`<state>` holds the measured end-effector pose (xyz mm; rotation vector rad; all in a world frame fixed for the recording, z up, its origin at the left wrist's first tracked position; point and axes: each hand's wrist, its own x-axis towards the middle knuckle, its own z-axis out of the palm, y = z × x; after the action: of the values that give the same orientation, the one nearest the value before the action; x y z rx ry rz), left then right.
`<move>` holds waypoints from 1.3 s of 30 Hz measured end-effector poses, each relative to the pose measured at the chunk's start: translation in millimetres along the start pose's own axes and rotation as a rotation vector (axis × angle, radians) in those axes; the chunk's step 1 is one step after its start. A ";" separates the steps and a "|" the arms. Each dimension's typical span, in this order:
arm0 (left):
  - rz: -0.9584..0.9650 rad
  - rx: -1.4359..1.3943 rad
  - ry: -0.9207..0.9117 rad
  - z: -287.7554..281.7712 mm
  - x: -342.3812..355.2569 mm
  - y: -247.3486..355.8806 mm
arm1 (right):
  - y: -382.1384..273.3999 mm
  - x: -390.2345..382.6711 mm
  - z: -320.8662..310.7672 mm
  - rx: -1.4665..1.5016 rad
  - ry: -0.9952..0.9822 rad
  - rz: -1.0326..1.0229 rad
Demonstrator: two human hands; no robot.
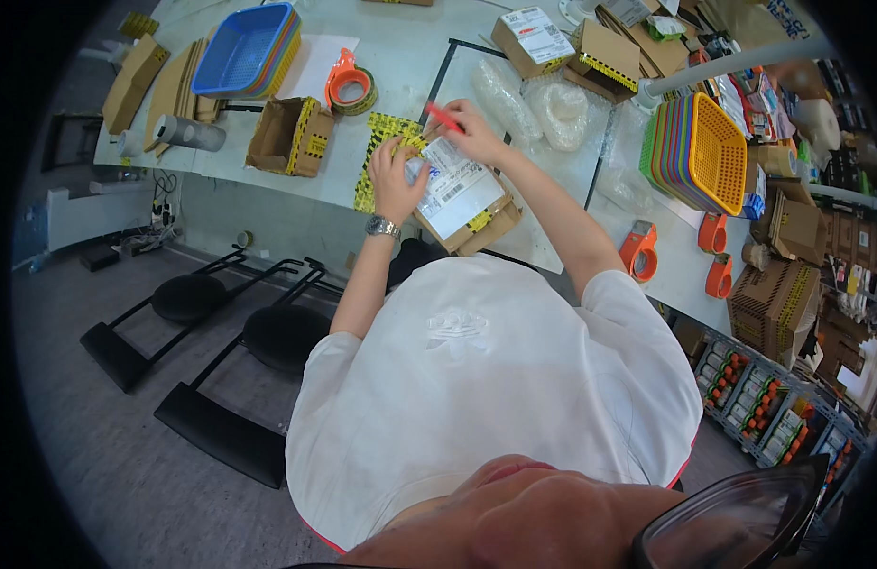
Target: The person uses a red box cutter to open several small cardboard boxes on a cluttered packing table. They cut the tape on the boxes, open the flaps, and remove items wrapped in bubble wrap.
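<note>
In front of my chest a cardboard box (496,224) lies on the table, with a white printed label (462,196) on its top. My left hand (396,182) is at the box's left end, fingers curled around a small clear plastic packet (416,172). Beneath and beyond that hand spreads a sheet of yellow-and-black striped tape (385,131). Over the box's far side, my right hand (472,135) is closed on a slim red tool (443,118) whose exact kind is too small to tell.
Left of the hands stand an open carton (288,138), an orange tape dispenser (347,83) and stacked blue baskets (241,52). To the right are bubble wrap (559,114), stacked yellow baskets (717,152) and more orange dispensers (638,250). Black chairs (285,339) stand at the lower left.
</note>
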<state>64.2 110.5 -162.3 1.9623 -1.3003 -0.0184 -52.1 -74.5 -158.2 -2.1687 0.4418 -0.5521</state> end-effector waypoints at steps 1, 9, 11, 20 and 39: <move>-0.023 0.030 -0.012 0.3 2.5 2.3 | 0.5 -4.7 0.9 0.249 0.043 0.170; -0.149 -0.006 -0.213 -2.3 16.1 10.0 | -12.2 -49.9 -6.1 1.053 0.174 0.755; -0.150 -0.103 0.011 -5.4 10.3 13.3 | -14.4 -57.0 -4.5 1.062 0.233 0.760; -0.003 0.185 0.018 -3.3 6.3 19.5 | -26.5 -78.3 24.1 0.921 0.332 0.626; -0.028 0.123 0.002 0.0 0.2 19.4 | -39.6 -95.8 44.5 0.793 0.429 0.618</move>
<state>49.2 106.8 -150.6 2.0832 -1.2996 0.0514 -104.5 24.2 -173.6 -1.0741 0.9014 -0.6827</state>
